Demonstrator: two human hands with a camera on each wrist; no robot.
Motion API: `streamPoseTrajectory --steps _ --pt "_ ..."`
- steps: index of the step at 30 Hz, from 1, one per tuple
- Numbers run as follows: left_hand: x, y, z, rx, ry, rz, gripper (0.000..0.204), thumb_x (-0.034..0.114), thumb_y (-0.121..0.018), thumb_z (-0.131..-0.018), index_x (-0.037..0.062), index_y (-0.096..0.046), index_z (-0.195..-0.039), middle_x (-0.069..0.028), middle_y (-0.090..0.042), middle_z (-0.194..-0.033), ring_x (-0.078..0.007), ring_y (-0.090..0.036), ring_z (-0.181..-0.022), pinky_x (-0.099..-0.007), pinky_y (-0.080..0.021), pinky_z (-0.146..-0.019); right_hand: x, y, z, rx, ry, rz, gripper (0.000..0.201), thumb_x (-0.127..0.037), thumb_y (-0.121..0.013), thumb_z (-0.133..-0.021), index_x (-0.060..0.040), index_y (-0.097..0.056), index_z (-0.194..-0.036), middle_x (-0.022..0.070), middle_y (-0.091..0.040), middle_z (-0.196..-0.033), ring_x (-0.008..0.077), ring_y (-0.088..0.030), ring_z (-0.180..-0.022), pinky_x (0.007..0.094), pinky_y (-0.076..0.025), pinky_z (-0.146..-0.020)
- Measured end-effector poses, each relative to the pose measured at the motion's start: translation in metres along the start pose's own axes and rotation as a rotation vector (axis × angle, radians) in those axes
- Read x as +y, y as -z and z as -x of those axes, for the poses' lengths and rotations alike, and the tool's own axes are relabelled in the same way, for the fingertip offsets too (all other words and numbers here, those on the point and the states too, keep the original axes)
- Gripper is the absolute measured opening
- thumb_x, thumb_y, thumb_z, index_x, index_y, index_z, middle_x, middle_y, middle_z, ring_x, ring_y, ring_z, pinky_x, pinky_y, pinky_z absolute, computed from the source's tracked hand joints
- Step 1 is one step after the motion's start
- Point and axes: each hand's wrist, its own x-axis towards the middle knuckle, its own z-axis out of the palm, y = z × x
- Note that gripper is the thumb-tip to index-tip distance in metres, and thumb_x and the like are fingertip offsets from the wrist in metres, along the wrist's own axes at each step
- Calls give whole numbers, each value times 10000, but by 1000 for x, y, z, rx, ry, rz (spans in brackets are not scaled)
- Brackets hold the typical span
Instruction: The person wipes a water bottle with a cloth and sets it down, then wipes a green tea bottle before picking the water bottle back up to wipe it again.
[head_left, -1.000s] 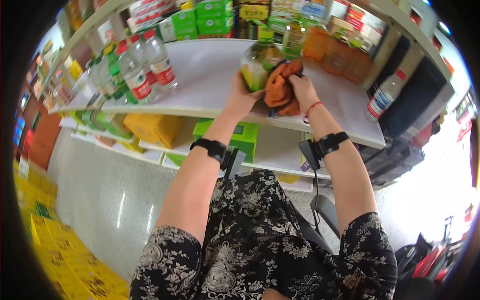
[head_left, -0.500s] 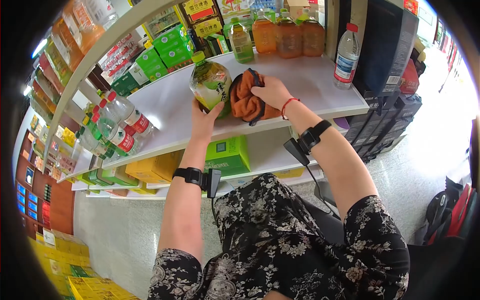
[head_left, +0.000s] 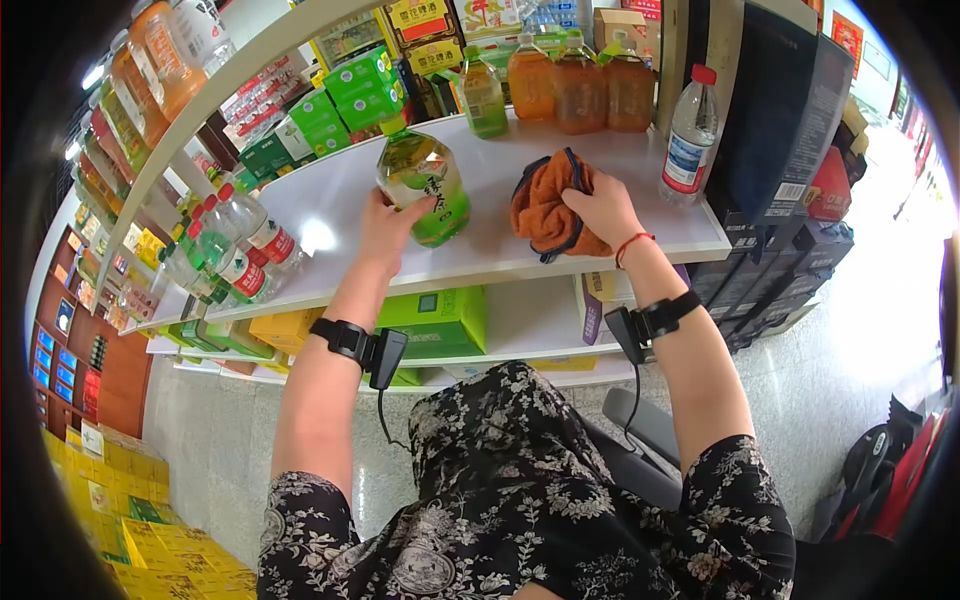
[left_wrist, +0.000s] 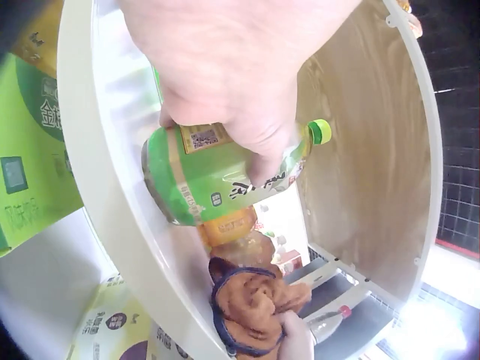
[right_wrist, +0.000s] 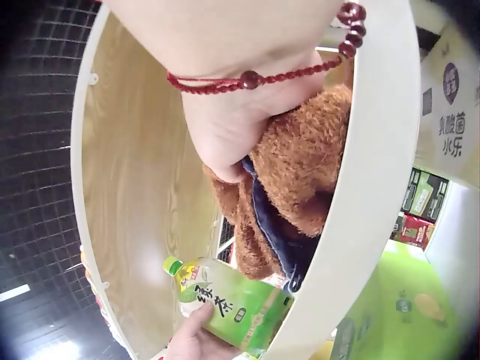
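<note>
My left hand (head_left: 385,232) grips a large green tea bottle (head_left: 437,190) by its lower side, thumb across the label. The bottle stands upright on the white shelf (head_left: 340,215), its green cap on top. In the left wrist view the fingers wrap behind the green tea bottle (left_wrist: 217,169). To the right, my right hand (head_left: 605,212) holds a bunched brown cloth (head_left: 548,208) with dark blue edging, apart from the bottle and low over the shelf. The right wrist view shows the thumb pressed into the fuzzy cloth (right_wrist: 300,157).
Several orange drink bottles (head_left: 578,85) and a smaller green bottle (head_left: 483,97) stand at the back. A red-capped water bottle (head_left: 690,140) is at the right end. More water bottles (head_left: 255,228) crowd the left. Green boxes (head_left: 435,322) sit on the shelf below.
The cloth has moved right, away from the green tea bottle, after being pressed beside it. The left hand has kept its grip on the bottle. The head view has shifted.
</note>
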Motion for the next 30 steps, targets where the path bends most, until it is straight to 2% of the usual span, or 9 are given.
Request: streamPoseTrajectory --steps 6,10,15,18,21,22,25,29,30 --pt "19 -76 -34 -111 -11 56 648 153 -777 -718 -41 -416 -1220 -134 -555 -1168 -223 -550 -1070 -358 -432 -933 20 4 6 -60 48 -182 450 -178 -610 -730 9 -599 -1139 187 -655 -986 307 -631 -935 350 -470 -856" --pt "10 -132 -74 -239 -93 134 643 115 -788 -693 -69 -427 -1192 -150 -570 -1128 -237 -580 -1031 -342 -487 -872 32 8 8 -64 57 -305 458 -145 -593 -741 22 -578 -1167 162 -661 -987 246 -629 -927 322 -464 -865" --pt "16 -194 -100 -323 -27 133 654 129 -802 -659 -63 -466 -1186 -145 -611 -1085 -216 -607 -966 -323 -501 -828 45 17 5 -79 16 -266 455 -128 -572 -766 15 -554 -1197 162 -659 -1013 254 -625 -959 327 -455 -885" --pt "-13 -231 -135 -427 -167 169 589 123 -807 -630 -54 -551 -1131 -137 -643 -1036 -215 -629 -912 -324 -506 -806 42 23 7 -101 -45 -324 439 -117 -559 -777 14 -550 -1196 168 -653 -1026 271 -622 -973 335 -449 -899" --pt "23 -246 -119 -435 -99 181 582 123 -818 -609 -48 -577 -1110 -131 -652 -1024 -212 -629 -909 -326 -504 -810 44 24 10 -110 -133 -425 388 -93 -539 -791 30 -555 -1159 118 -655 -1019 163 -595 -962 298 -450 -877" --pt "1 -262 -142 -553 -189 303 602 129 -829 -593 -45 -580 -1113 -135 -657 -1017 -212 -632 -907 -329 -500 -817 40 25 11 -101 -155 -397 368 -78 -530 -794 39 -559 -1142 90 -652 -1005 121 -567 -954 282 -450 -865" --pt "-12 -280 -159 -498 -113 132 658 142 -838 -587 -54 -543 -1142 -143 -641 -1047 -222 -621 -942 -330 -496 -833 45 24 10 -115 -132 -437 366 -73 -530 -792 40 -561 -1139 87 -651 -1000 123 -571 -951 283 -450 -867" --pt "-42 -305 -177 -413 -105 191 617 88 -824 -612 -41 -546 -1147 -111 -632 -1067 -201 -613 -963 -321 -480 -866 40 24 10 -117 -145 -480 366 -66 -525 -794 54 -555 -1139 85 -646 -1013 122 -567 -955 277 -446 -870" --pt "-45 -309 -178 -429 -88 154 748 143 -841 -591 -54 -458 -1203 -140 -592 -1124 -225 -586 -1015 -328 -473 -885 41 23 11 -121 -144 -478 366 -66 -525 -794 54 -555 -1139 85 -646 -1013 122 -567 -955 277 -446 -870"
